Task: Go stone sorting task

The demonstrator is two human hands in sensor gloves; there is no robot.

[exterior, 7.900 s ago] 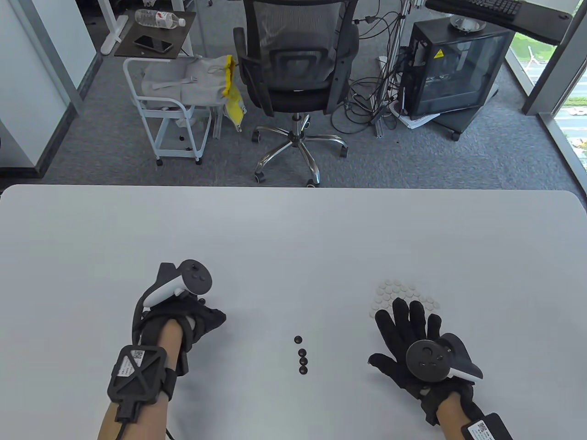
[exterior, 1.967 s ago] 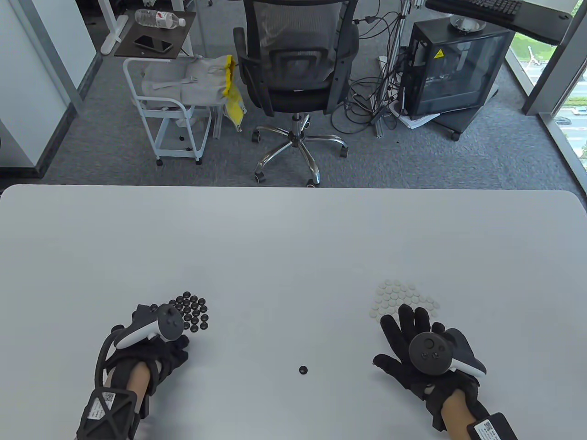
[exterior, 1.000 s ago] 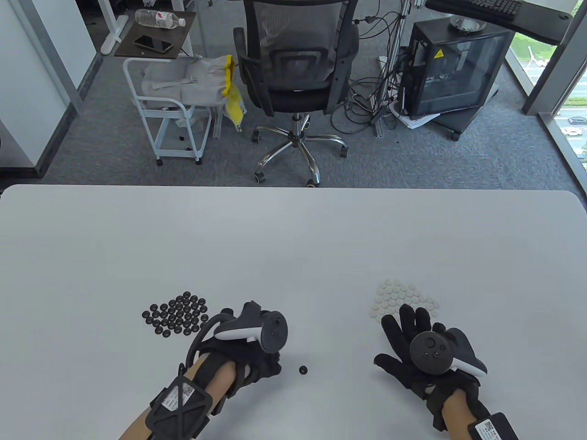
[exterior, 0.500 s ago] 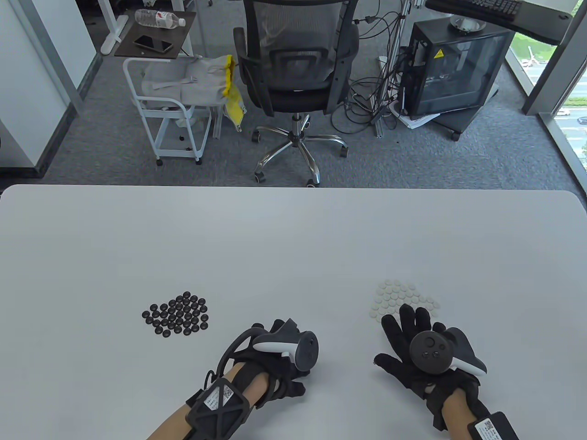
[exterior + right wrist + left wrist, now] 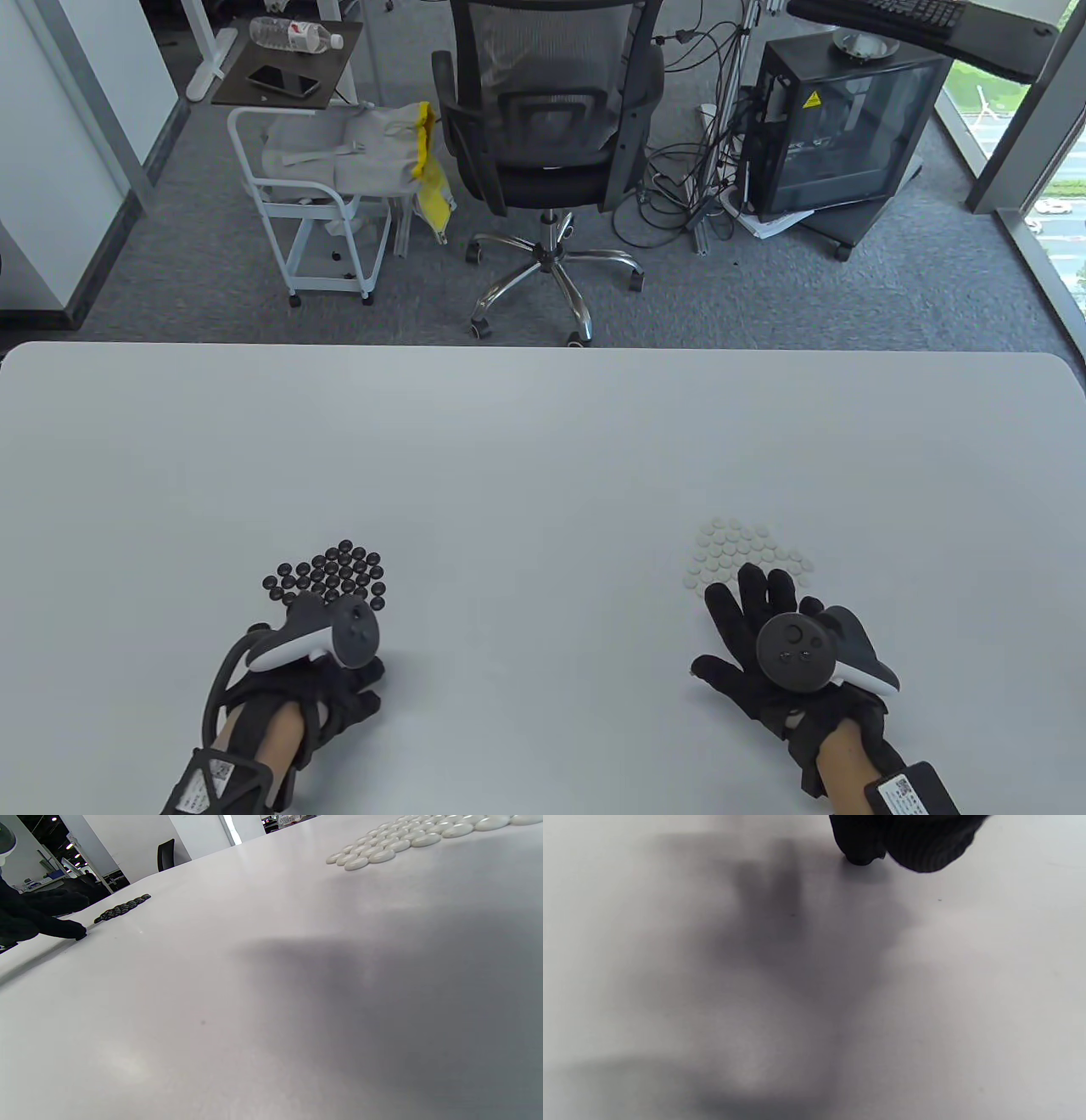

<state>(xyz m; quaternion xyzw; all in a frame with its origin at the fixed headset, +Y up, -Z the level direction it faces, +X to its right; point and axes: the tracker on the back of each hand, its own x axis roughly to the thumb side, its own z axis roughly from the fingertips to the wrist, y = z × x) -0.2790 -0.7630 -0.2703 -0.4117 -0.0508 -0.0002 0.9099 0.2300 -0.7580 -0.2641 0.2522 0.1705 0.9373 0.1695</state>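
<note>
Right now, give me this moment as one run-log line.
left hand: near black stones, grip unclear | right hand: flat by white stones | centre: no strays

One white table (image 5: pixel 543 441) is holding two piles: small round black stones (image 5: pixel 339 570), roughly two dozen showing, and small round white stones (image 5: pixel 738 543), roughly twenty showing. The gloved left hand (image 5: pixel 327 679) and gloved right hand (image 5: pixel 755 645) are hiding some.

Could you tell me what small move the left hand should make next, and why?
Probably slide forward to the black stones and release there. The left hand sits just short of that pile, fingertips on the table, and no loose stone shows mid-table.
</note>
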